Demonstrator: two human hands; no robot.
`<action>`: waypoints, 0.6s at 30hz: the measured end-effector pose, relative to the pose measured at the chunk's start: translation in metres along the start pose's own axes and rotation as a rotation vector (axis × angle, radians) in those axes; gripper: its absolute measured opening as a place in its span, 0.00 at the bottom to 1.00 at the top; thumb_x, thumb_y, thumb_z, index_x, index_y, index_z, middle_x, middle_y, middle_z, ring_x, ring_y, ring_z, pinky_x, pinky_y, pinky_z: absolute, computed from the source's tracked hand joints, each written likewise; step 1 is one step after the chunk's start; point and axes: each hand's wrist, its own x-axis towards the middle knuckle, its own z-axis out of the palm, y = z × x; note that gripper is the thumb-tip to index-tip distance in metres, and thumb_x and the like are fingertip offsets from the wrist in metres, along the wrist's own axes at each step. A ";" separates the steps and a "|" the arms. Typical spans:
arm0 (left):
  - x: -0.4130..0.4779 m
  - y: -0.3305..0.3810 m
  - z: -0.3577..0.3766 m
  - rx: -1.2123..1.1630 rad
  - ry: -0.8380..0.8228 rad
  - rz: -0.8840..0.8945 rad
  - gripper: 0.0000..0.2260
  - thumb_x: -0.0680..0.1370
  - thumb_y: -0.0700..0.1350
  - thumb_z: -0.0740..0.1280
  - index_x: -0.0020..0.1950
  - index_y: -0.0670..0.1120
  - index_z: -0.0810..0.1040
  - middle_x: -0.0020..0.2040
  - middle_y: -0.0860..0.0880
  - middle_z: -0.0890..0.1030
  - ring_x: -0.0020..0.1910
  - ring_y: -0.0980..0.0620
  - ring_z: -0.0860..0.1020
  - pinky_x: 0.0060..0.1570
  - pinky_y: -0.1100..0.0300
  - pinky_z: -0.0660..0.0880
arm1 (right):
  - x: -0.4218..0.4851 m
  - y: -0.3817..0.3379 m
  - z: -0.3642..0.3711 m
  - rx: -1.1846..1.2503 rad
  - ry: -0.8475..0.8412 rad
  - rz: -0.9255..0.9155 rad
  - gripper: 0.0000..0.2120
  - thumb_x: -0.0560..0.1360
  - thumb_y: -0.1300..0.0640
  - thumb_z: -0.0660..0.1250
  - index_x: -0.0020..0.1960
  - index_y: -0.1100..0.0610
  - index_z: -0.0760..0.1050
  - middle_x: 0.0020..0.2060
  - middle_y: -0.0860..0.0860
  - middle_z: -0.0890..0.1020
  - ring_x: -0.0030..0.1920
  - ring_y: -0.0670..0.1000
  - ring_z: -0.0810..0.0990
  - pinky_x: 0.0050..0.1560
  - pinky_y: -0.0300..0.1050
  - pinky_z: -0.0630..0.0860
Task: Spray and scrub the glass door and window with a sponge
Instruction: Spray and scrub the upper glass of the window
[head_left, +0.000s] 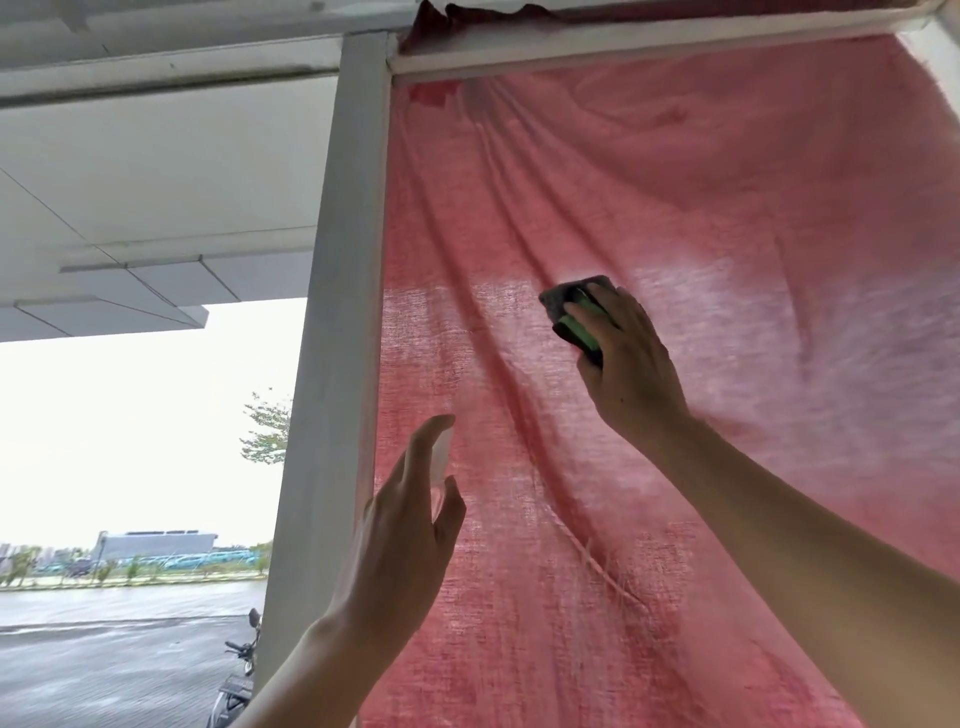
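- Sponge (575, 291): green with a dark scouring layer, pressed against the glass pane (753, 182) about mid-height; long axis slanting from upper left to lower right.
- Right hand (631, 364): fingers curled over the sponge's back, gripping it; the nearer hand to the upper pane, directly above.
- Left hand (410, 530): lower and to the left, near the white frame post (337, 312), wrapped round a small translucent spray bottle (441, 454), forefinger on top; bottle upright, nozzle apparently toward the glass.
- Behind the glass: creased red cloth (519, 623).
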 end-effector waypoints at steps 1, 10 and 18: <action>0.000 -0.001 0.000 0.002 -0.001 0.002 0.26 0.77 0.38 0.67 0.71 0.53 0.61 0.67 0.49 0.74 0.59 0.59 0.71 0.62 0.60 0.63 | 0.009 -0.009 0.005 0.004 0.000 -0.002 0.26 0.76 0.65 0.65 0.73 0.54 0.66 0.75 0.52 0.62 0.76 0.55 0.55 0.73 0.57 0.60; -0.002 -0.006 -0.003 0.039 -0.061 -0.018 0.26 0.79 0.42 0.64 0.71 0.57 0.57 0.70 0.58 0.67 0.62 0.63 0.66 0.59 0.77 0.54 | 0.007 -0.071 0.041 0.077 -0.119 -0.228 0.25 0.75 0.64 0.67 0.71 0.56 0.70 0.73 0.52 0.66 0.75 0.55 0.57 0.75 0.55 0.55; -0.002 -0.010 -0.006 0.011 -0.085 -0.027 0.24 0.80 0.42 0.63 0.73 0.55 0.58 0.70 0.53 0.72 0.63 0.55 0.75 0.60 0.66 0.64 | -0.073 -0.057 0.026 0.074 -0.184 -0.338 0.28 0.72 0.63 0.72 0.70 0.53 0.70 0.72 0.49 0.67 0.75 0.55 0.59 0.74 0.53 0.60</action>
